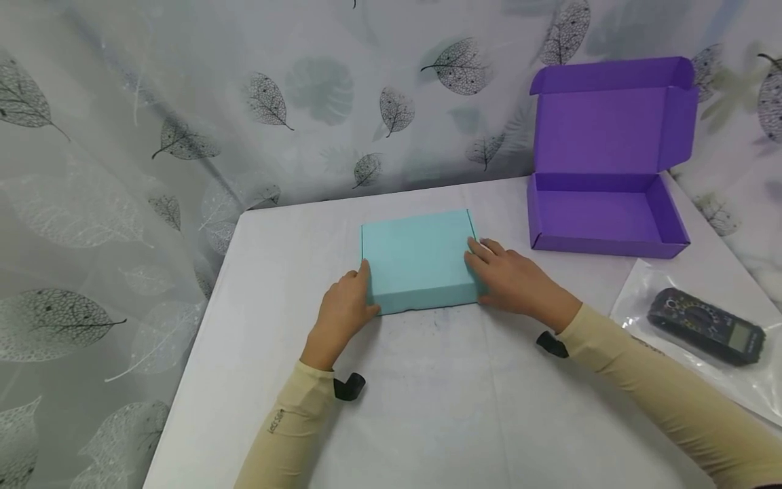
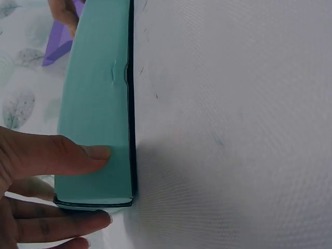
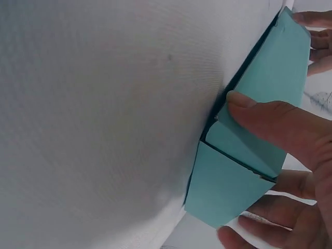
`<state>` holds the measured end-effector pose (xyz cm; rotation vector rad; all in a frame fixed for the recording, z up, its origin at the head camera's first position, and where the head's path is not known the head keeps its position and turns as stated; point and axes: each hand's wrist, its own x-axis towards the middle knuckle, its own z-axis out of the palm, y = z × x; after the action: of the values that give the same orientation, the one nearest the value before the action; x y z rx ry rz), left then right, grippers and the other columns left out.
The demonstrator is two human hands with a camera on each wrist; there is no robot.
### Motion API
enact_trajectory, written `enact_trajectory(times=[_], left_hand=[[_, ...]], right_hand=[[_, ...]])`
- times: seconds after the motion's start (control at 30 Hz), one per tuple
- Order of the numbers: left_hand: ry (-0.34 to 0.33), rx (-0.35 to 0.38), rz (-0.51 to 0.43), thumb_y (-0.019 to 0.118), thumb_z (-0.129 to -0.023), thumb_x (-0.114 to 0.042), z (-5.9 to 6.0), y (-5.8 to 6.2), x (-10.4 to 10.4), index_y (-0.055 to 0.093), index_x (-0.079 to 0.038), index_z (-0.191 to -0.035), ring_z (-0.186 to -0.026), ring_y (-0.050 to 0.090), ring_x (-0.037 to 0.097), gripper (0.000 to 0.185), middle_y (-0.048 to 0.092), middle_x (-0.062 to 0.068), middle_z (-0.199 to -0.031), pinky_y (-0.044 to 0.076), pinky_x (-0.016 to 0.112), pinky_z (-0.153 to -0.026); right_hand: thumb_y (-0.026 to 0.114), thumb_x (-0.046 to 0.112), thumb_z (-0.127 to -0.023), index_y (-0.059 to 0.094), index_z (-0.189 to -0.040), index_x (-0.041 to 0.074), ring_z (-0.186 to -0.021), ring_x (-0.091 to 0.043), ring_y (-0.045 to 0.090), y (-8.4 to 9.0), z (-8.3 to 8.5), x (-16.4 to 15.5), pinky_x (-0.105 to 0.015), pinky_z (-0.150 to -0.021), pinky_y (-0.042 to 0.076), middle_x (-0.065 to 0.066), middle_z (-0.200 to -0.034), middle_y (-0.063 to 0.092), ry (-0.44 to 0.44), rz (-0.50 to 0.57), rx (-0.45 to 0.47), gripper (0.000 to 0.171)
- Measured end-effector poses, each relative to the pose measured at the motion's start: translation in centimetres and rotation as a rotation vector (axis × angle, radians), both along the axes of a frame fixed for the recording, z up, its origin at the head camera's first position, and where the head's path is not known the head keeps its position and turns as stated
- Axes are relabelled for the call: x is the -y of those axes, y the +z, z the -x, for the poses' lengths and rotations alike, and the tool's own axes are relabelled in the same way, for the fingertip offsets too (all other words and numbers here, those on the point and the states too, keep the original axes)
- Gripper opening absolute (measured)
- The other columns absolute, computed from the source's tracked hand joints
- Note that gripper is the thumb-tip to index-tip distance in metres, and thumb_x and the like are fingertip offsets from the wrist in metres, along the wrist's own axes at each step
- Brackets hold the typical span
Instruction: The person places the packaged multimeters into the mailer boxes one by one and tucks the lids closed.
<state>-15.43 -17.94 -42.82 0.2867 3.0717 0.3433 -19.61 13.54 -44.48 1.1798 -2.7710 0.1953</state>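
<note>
A closed light teal cardboard box [image 1: 421,255] lies flat on the white-covered table, its front edge towards me. At its left front corner my left hand [image 1: 343,309] holds it, the thumb [image 2: 96,154] on the front face and the fingers along the left side. My right hand [image 1: 513,278] grips the right end. In the right wrist view the right thumb [image 3: 259,111] lies across the front face of the box, while the other fingers reach round the side. A thin dark gap runs along the lower front edge of the box in the left wrist view.
An opened purple box [image 1: 611,210] stands at the back right, lid raised against the leaf-patterned curtain [image 1: 324,88]. Near the right edge a black multimeter [image 1: 705,326] lies on or in a clear plastic bag [image 1: 635,288], close to my right forearm. The white table [image 1: 415,407] extends in front.
</note>
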Motion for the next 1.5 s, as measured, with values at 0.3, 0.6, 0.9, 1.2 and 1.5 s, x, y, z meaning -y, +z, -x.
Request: enact_trajectory(times=[0.3, 0.6, 0.9, 1.2, 1.5], left_hand=[[-0.012, -0.022, 0.082, 0.094, -0.079, -0.02, 0.3, -0.1, -0.2, 0.047, 0.013, -0.147, -0.095, 0.072, 0.038, 0.089, 0.066, 0.027, -0.121, 0.06, 0.046, -0.079], [-0.029, -0.096, 0.131, 0.098, -0.074, -0.023, 0.4, -0.2, -0.2, 0.056, 0.012, -0.14, -0.084, 0.074, 0.036, 0.086, 0.071, 0.025, -0.111, 0.061, 0.045, -0.07], [-0.039, -0.064, 0.132, 0.097, -0.076, -0.027, 0.9, -0.2, 0.3, 0.059, 0.007, -0.138, -0.087, 0.074, 0.034, 0.08, 0.073, 0.022, -0.111, 0.06, 0.044, -0.071], [-0.065, -0.123, 0.169, 0.099, -0.073, -0.028, 1.0, -0.5, 0.6, 0.062, 0.008, -0.134, -0.082, 0.074, 0.032, 0.08, 0.074, 0.021, -0.105, 0.06, 0.041, -0.066], [-0.107, -0.181, 0.21, 0.1, -0.071, -0.028, 1.5, -0.8, 0.5, 0.064, 0.011, -0.13, -0.072, 0.074, 0.029, 0.079, 0.075, 0.019, -0.094, 0.058, 0.039, -0.057]], right_hand=[[0.1, 0.019, -0.069, 0.051, -0.136, -0.01, -0.141, -0.045, 0.044, 0.2, 0.1, 0.1, -0.058, -0.096, 0.05, -0.035, -0.146, 0.049, 0.003, 0.013, 0.003, 0.089], [0.1, 0.021, -0.069, 0.051, -0.14, -0.016, -0.134, -0.044, 0.052, 0.3, 0.2, 0.6, -0.055, -0.091, 0.053, -0.034, -0.142, 0.054, 0.003, -0.027, -0.066, 0.094], [0.101, 0.021, -0.068, 0.057, -0.134, -0.017, -0.129, -0.044, 0.057, 0.5, 0.4, 1.5, -0.055, -0.09, 0.054, -0.033, -0.136, 0.059, -0.021, -0.074, -0.106, 0.088], [0.1, 0.021, -0.069, 0.06, -0.13, -0.015, -0.126, -0.044, 0.059, 0.2, 0.8, 1.9, -0.056, -0.093, 0.053, -0.031, -0.133, 0.062, -0.039, -0.075, -0.097, 0.082], [0.101, 0.02, -0.066, 0.063, -0.128, -0.015, -0.123, -0.044, 0.061, 0.4, 1.0, 1.9, -0.054, -0.094, 0.053, -0.031, -0.13, 0.064, -0.057, -0.071, -0.094, 0.08]])
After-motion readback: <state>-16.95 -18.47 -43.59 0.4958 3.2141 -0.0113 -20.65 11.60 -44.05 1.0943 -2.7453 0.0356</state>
